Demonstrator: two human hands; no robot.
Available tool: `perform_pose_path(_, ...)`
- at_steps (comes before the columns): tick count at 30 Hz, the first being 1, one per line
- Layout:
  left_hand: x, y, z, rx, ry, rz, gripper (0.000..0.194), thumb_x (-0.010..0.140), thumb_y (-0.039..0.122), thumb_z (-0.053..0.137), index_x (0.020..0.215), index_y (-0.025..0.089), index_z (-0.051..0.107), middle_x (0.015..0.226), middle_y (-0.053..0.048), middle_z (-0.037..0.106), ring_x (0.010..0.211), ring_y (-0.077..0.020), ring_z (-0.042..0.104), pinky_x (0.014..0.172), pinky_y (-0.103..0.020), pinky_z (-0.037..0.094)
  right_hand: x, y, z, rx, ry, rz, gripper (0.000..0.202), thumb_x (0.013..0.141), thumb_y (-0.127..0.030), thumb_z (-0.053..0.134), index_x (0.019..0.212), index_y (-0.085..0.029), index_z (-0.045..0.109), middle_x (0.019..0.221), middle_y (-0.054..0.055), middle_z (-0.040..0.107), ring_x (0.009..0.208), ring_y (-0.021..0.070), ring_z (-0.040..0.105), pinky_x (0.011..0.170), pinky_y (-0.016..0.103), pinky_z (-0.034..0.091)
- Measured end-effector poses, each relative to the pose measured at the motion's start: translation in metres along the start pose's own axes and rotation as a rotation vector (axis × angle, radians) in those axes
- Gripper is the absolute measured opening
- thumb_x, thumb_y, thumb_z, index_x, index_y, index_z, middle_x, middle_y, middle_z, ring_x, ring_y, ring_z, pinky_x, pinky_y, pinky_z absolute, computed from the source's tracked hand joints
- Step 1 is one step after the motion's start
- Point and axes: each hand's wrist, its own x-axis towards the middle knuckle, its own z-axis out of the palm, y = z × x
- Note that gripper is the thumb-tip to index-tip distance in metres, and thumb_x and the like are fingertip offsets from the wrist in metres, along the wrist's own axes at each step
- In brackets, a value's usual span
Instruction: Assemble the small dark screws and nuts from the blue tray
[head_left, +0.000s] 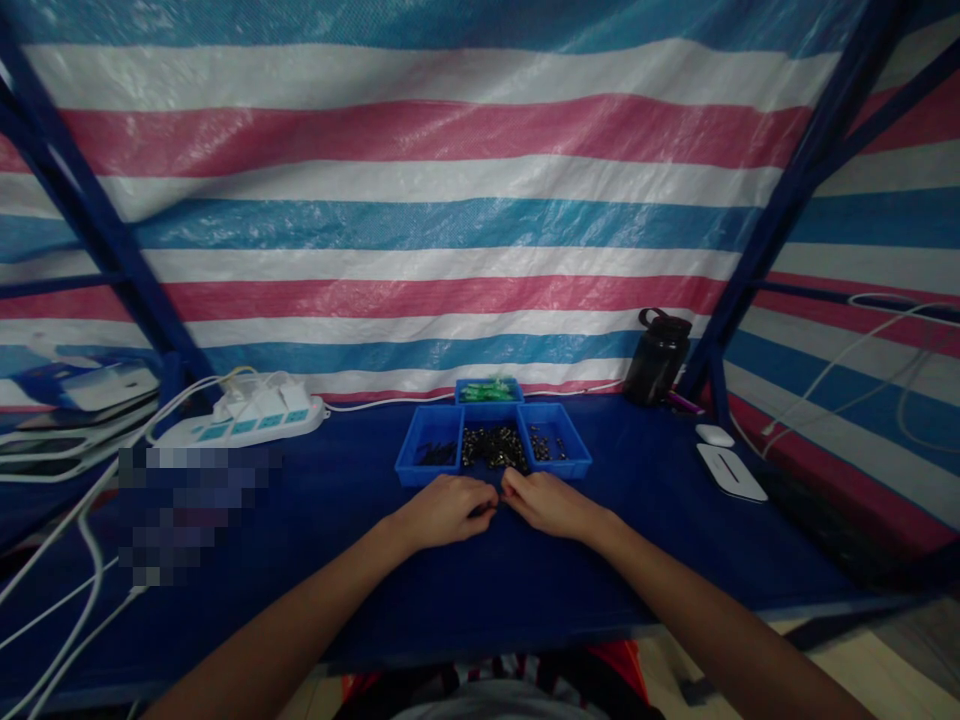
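My left hand [452, 508] and my right hand [546, 500] rest close together over the blue table, just in front of the bins. Both have curled fingers; whatever lies in them, if anything, is hidden. Right beyond them is a heap of small black and brass-coloured parts [495, 446] between two blue bins. Thin dark pieces [437, 453] lie in the left blue bin [409, 460]. Small metallic parts [541, 443] are scattered in the right blue bin [576, 452]. Behind, another blue bin [487, 409] contains green pieces [487, 390].
A white power strip [247, 428] with plugs and cables sits at the left. Toward the back right stands a dark bottle [657, 358]. A white box [731, 472] and a small white case [715, 435] lie at the right. Blue frame posts and striped sheeting enclose the table [480, 600].
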Motion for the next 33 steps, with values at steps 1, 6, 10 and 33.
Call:
perform_pose_path(1,0.0,-0.0001,-0.0001,0.002,-0.003,0.0,0.01,0.085,0.019,0.049,0.089,0.02,0.058,0.082,0.001,0.063,0.073,-0.0132,0.059,0.064,-0.021,0.037,0.0002,0.0001,0.0003,-0.004,-0.003,0.005,0.012,0.094,-0.025,0.038,0.096,-0.017,0.047,0.075,0.004,0.062,0.066,0.0159,0.058,0.056,0.025,0.027)
perform_pose_path(6,0.0002,-0.0011,0.0002,0.006,-0.022,-0.006,0.01,0.085,0.021,0.049,0.09,0.02,0.058,0.081,0.001,0.062,0.073,-0.0138,0.059,0.063,-0.021,0.037,0.0011,0.0008,0.0016,0.008,-0.007,-0.006,0.01,0.094,-0.023,0.04,0.098,-0.018,0.047,0.078,0.004,0.063,0.068,0.0154,0.058,0.058,0.025,0.028)
perform_pose_path(10,-0.0001,-0.0015,0.0009,-0.002,-0.02,-0.008,0.009,0.085,0.021,0.049,0.089,0.02,0.058,0.083,0.0,0.063,0.075,-0.0139,0.059,0.064,-0.021,0.037,0.001,0.0005,0.0013,0.005,-0.007,0.004,0.011,0.094,-0.024,0.039,0.097,-0.017,0.047,0.077,0.004,0.063,0.066,0.0148,0.058,0.057,0.025,0.026)
perform_pose_path(33,-0.0003,-0.0037,0.0031,-0.002,-0.013,-0.006,0.007,0.086,0.02,0.051,0.089,0.019,0.057,0.085,0.001,0.063,0.077,-0.0138,0.06,0.066,-0.02,0.038,-0.0028,-0.0039,-0.0045,0.067,-0.014,-0.075,0.015,0.087,-0.031,0.052,0.095,-0.018,0.051,0.068,-0.001,0.061,0.06,0.0129,0.054,0.053,0.024,0.024)
